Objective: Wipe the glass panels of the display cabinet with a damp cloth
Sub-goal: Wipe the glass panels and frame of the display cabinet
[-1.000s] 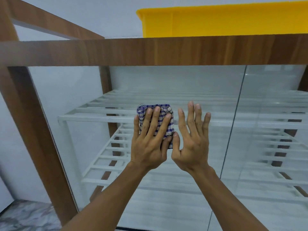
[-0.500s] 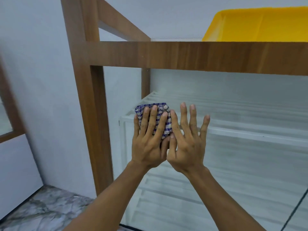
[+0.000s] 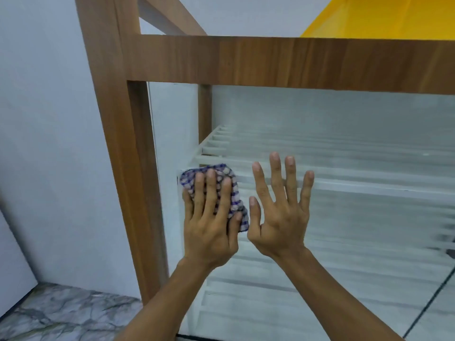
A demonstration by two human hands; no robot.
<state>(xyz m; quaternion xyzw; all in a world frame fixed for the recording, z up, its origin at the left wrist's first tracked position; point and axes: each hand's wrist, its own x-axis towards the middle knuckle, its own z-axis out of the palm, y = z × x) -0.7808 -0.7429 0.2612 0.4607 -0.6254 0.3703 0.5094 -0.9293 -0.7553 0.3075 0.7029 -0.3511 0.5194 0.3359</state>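
One cloth under left hand, beside post.

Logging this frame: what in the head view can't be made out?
1. Yellow tub: cut off by the top and right edges; its inside is unseen.
2. Cloth: mostly covered by the left hand; dampness not visible.
3. Right hand: seen from behind, so contact with the glass cannot be judged.
4. Shelves: blurred and streaky behind the glass.
5. Dark thing: cut off by the right edge, blurred.
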